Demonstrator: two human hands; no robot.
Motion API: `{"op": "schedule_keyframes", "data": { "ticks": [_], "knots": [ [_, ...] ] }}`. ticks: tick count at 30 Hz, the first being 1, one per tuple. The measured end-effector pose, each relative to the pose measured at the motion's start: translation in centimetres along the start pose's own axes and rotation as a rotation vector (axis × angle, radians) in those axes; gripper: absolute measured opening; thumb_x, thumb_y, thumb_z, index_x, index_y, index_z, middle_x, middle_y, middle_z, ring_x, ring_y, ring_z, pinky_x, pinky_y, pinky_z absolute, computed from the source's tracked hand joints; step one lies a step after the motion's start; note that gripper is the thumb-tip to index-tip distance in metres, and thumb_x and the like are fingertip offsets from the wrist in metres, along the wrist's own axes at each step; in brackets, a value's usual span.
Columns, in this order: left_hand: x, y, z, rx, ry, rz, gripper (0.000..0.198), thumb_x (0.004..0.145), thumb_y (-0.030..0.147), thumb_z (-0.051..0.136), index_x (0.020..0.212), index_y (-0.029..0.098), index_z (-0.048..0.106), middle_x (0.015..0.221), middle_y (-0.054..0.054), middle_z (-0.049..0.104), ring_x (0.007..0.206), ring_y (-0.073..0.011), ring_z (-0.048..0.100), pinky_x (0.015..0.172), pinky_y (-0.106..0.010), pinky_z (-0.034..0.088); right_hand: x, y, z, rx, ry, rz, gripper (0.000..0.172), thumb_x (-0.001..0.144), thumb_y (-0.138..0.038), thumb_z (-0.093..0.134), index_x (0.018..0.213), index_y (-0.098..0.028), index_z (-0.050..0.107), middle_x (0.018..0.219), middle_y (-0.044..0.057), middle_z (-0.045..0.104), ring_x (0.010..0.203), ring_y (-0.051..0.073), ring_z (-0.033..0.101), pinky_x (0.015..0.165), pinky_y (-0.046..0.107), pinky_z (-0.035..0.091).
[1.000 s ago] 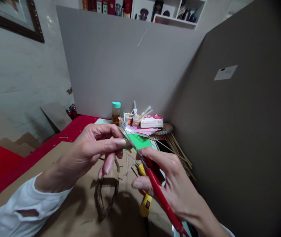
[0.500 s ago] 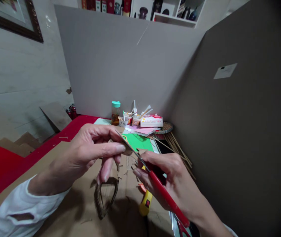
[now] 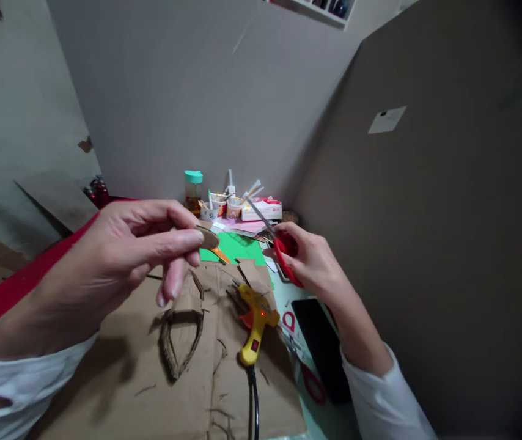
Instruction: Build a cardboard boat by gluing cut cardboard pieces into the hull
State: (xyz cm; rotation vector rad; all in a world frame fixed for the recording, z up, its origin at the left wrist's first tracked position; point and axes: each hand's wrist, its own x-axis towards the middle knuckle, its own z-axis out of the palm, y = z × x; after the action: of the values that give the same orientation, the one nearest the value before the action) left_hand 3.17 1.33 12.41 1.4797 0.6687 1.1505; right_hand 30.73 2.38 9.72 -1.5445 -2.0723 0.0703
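My left hand (image 3: 146, 250) pinches a small rounded piece of cardboard (image 3: 209, 239) between thumb and forefinger, above the work surface. My right hand (image 3: 309, 256) grips red-handled scissors (image 3: 283, 261), their thin blades pointing up and away to the left, apart from the cardboard piece. Below my left hand lies a boat-shaped cardboard frame (image 3: 167, 357) with a pointed near end. A yellow hot glue gun (image 3: 254, 333) rests to the right of it, its small red light glowing.
A large cardboard sheet (image 3: 128, 406) covers the table, with thin scraps on it. At right lie a dark phone (image 3: 323, 348) and another red-handled pair of scissors (image 3: 312, 384). Behind are green paper (image 3: 240, 247), paper cups (image 3: 233, 209), a teal-lidded bottle (image 3: 193, 192) and grey panels (image 3: 187, 91).
The scissors have moved away from the cardboard piece, up and to the right with my right hand. My left hand still holds the piece. The view has tilted down, baring the glue gun.
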Motion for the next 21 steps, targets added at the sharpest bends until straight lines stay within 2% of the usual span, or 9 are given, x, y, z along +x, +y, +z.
{"op": "schedule_keyframes", "data": {
  "ticks": [3,8,10,11,13,15,17,18,21],
  "knots": [
    [0.0,0.3,-0.4,-0.039,0.028,0.021,0.010,0.087,0.020,0.077,0.078,0.016,0.077,0.063,0.004,0.074,0.037,-0.0031,0.060,0.037,-0.005,0.042,1.3,1.6,1.1,-0.087,-0.174,0.014,0.022,0.088,-0.013,0.069,0.111,-0.013,0.068,0.091,0.006,0.070,0.079,0.017,0.061,0.072,0.030,0.047],
    [0.7,0.1,0.0,-0.139,0.088,-0.011,0.015,0.089,0.013,0.065,0.077,0.011,0.074,0.059,0.001,0.069,0.032,-0.0039,0.054,0.032,-0.009,0.042,3.1,3.1,4.5,-0.184,-0.383,0.049,0.028,0.101,-0.034,0.066,0.122,-0.016,0.066,0.117,0.008,0.069,0.099,0.022,0.070,0.087,0.042,0.060],
    [1.0,-0.3,0.5,-0.196,0.175,-0.051,0.020,0.088,0.008,0.059,0.074,0.009,0.072,0.059,-0.002,0.067,0.034,-0.0050,0.053,0.032,-0.010,0.045,3.7,3.6,6.1,-0.213,-0.432,0.075,0.031,0.101,-0.035,0.066,0.126,-0.016,0.064,0.124,0.009,0.068,0.104,0.023,0.070,0.089,0.044,0.060],
    [1.2,-0.5,0.9,-0.230,0.242,-0.104,0.021,0.087,0.005,0.056,0.074,0.009,0.071,0.061,-0.004,0.067,0.038,-0.0067,0.057,0.035,-0.012,0.050,4.0,3.8,6.9,-0.221,-0.455,0.082,0.032,0.101,-0.035,0.066,0.127,-0.016,0.064,0.125,0.010,0.067,0.105,0.024,0.069,0.089,0.044,0.060],
    [1.2,-1.2,1.4,-0.275,0.399,-0.298,0.022,0.086,-0.001,0.054,0.076,0.010,0.071,0.066,-0.006,0.069,0.048,-0.0111,0.066,0.042,-0.017,0.058,4.4,4.1,8.5,-0.231,-0.484,0.086,0.033,0.101,-0.035,0.066,0.128,-0.017,0.064,0.128,0.010,0.066,0.107,0.024,0.069,0.090,0.045,0.060],
    [0.8,-2.1,1.6,-0.262,0.500,-0.508,0.021,0.085,-0.002,0.055,0.078,0.009,0.071,0.068,-0.009,0.070,0.049,-0.0137,0.067,0.038,-0.020,0.058,4.6,4.2,9.7,-0.233,-0.491,0.084,0.033,0.101,-0.035,0.066,0.129,-0.017,0.064,0.129,0.010,0.066,0.109,0.025,0.068,0.091,0.045,0.060],
    [0.1,-3.2,1.3,-0.252,0.475,-0.634,0.019,0.086,0.001,0.056,0.078,0.009,0.071,0.068,-0.011,0.069,0.040,-0.0118,0.058,0.028,-0.018,0.049,4.5,4.1,10.1,-0.229,-0.469,0.081,0.033,0.101,-0.034,0.066,0.129,-0.017,0.064,0.129,0.010,0.066,0.109,0.025,0.068,0.092,0.046,0.059],
    [-0.4,-3.9,0.9,-0.278,0.422,-0.624,0.020,0.085,0.001,0.055,0.077,0.009,0.071,0.068,-0.011,0.069,0.038,-0.0100,0.053,0.027,-0.018,0.047,4.4,4.1,9.9,-0.225,-0.447,0.081,0.033,0.101,-0.035,0.067,0.129,-0.017,0.064,0.129,0.010,0.066,0.109,0.025,0.068,0.092,0.046,0.059],
    [-1.8,-6.1,-0.9,-0.369,0.277,-0.649,0.017,0.080,-0.001,0.056,0.079,0.006,0.071,0.067,-0.014,0.069,0.035,-0.0078,0.046,0.023,-0.016,0.040,2.9,3.9,7.3,-0.202,-0.329,0.081,0.032,0.100,-0.032,0.068,0.128,-0.016,0.064,0.129,0.010,0.066,0.113,0.026,0.067,0.096,0.048,0.057]
  ]
}}
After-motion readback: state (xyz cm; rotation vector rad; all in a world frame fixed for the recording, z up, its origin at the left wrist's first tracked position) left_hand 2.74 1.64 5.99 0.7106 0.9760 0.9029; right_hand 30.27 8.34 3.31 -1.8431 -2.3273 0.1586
